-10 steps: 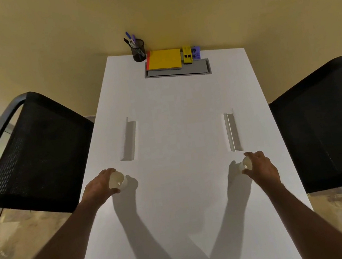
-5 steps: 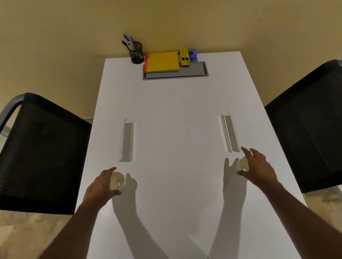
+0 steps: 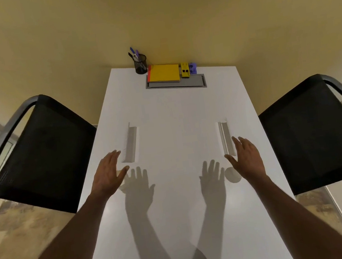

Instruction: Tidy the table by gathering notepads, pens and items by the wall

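A yellow notepad (image 3: pixel 164 72) on a red one lies at the far end of the white table (image 3: pixel 174 115), by the wall. Left of it stands a black mesh cup of pens (image 3: pixel 140 63). Right of it are a yellow item (image 3: pixel 185 73) and a small purple item (image 3: pixel 193 68). My left hand (image 3: pixel 108 173) hovers flat with straight fingers above a small pale round object (image 3: pixel 121 176), mostly hidden under it. My right hand (image 3: pixel 245 156) is also flat and empty, beside a pale round object (image 3: pixel 232 175) on the table.
Two white folded card stands lie on the table, one on the left (image 3: pixel 131 143) and one on the right (image 3: pixel 225 136). A grey cable hatch (image 3: pixel 190 82) sits under the notepads. Black mesh chairs flank the table on the left (image 3: pixel 38 155) and right (image 3: pixel 316 129).
Both hands let go of the small round objects they held, opened flat and rose slightly forward. The round objects now rest on the table.
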